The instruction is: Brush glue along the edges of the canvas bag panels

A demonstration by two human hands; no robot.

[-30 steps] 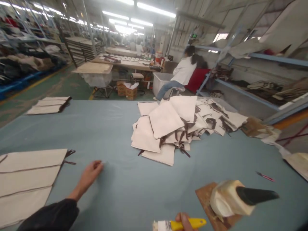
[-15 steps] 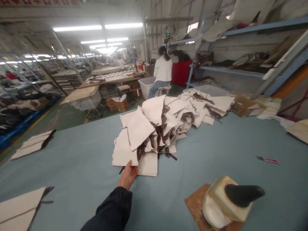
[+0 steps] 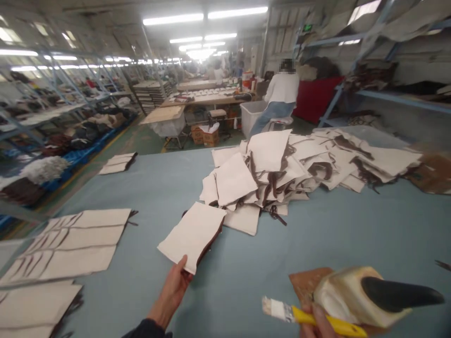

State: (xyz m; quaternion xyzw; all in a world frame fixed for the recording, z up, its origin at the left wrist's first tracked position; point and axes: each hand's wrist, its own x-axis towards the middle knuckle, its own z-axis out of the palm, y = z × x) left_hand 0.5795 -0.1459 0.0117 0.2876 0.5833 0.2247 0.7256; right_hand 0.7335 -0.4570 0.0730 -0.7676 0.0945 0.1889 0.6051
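Observation:
My left hand point(image 3: 176, 280) is closed on the near corner of a flat cream fabric piece point(image 3: 193, 234) with a dark brown edge, thumb on top, held just off the pile. In my right hand point(image 3: 317, 324), low in the view, is a paintbrush point(image 3: 319, 319) with a yellow handle and whitish bristles pointing left. Behind that hand, a yellowish-white container point(image 3: 347, 293) with a black tapered part lies on a brown board point(image 3: 306, 281). A heap of similar cream pieces point(image 3: 236, 180) with brown strips spreads beyond my left hand.
Overlapping rows of cream pieces point(image 3: 91, 237) lie along the left of the blue-green table point(image 3: 158, 188), with a smaller stack point(image 3: 118, 163) farther off. A dark-tipped tool point(image 3: 443, 265) is at the right edge. A person in white point(image 3: 282, 89) sits beyond the table near a bin point(image 3: 251, 117).
My left hand has drawn a cream piece off the heap, toward the left. My right hand has come into view with the paintbrush. The view has turned left.

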